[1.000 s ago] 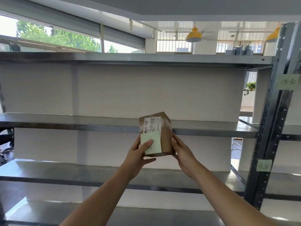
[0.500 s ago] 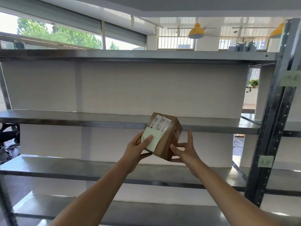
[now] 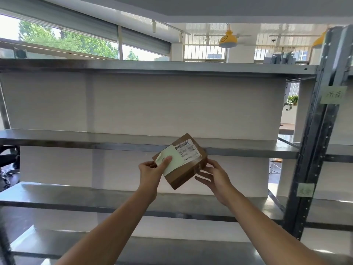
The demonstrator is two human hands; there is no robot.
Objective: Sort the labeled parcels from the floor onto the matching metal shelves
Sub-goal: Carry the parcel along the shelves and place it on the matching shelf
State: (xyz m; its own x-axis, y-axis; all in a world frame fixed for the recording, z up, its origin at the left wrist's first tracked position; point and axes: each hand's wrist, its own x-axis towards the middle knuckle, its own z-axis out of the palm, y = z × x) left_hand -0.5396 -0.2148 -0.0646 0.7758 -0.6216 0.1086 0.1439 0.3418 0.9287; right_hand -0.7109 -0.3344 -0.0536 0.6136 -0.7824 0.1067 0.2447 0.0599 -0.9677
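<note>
A small brown cardboard parcel [image 3: 186, 170] with a white barcode label and a pale green note hangs tilted in front of the metal shelving. My left hand [image 3: 152, 170] grips its left end, thumb pressed on the green note. My right hand [image 3: 214, 175] supports its right underside with the fingers spread. The parcel sits just below the front edge of the middle metal shelf [image 3: 76, 139]. A lower shelf [image 3: 76, 196] and a top shelf [image 3: 133, 65] are bare.
A dark upright post [image 3: 317, 142] at the right carries a green handwritten tag [image 3: 333, 95] near the top and another green tag [image 3: 305, 189] lower down. White panels back the shelves. A dark office chair [image 3: 8, 161] shows at far left.
The parcel has turned from upright to tilted, label side up and leaning right. My right hand has slid from the side to beneath it, fingers spreading.
</note>
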